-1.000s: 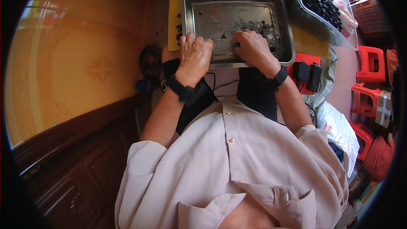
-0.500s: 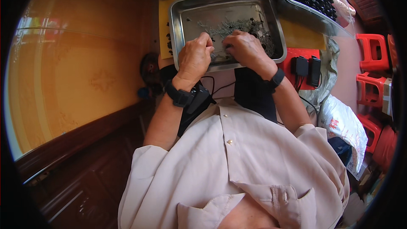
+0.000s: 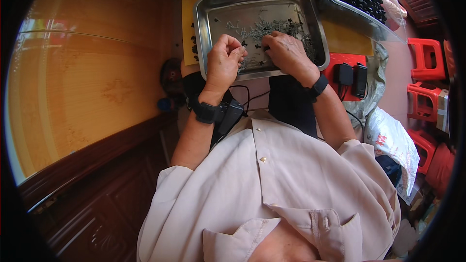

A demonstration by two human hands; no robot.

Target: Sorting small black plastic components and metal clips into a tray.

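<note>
A rectangular metal tray [image 3: 318, 17] lies across the front, above my knees. Small silvery screws [image 3: 264, 27] with tiny black pieces among them are heaped toward its right half, and a few lie scattered to the left. Over the tray's near left part, my left hand [image 3: 222, 65] is closed in a pinch, thumb against fingers; whatever it pinches is too small to name. My right hand [image 3: 289, 56] reaches down at the near edge of the heap, its fingers drawn together. Their tips are partly hidden, so I cannot make out what they hold.
Behind the tray at the right stands a clear plastic bin [image 3: 359, 17] full of round black pieces. Yellow board [image 3: 347, 39] shows under the tray. Black power adapters [image 3: 344, 75] rest on a red surface to the right. Red stools [image 3: 426, 60] stand farther right; a wooden panel [image 3: 107, 68] rises at left.
My left hand has turned slightly and its fingers have lifted, still pinched. The right hand has shifted a little right and away from the left, uncovering more loose screws between them.
</note>
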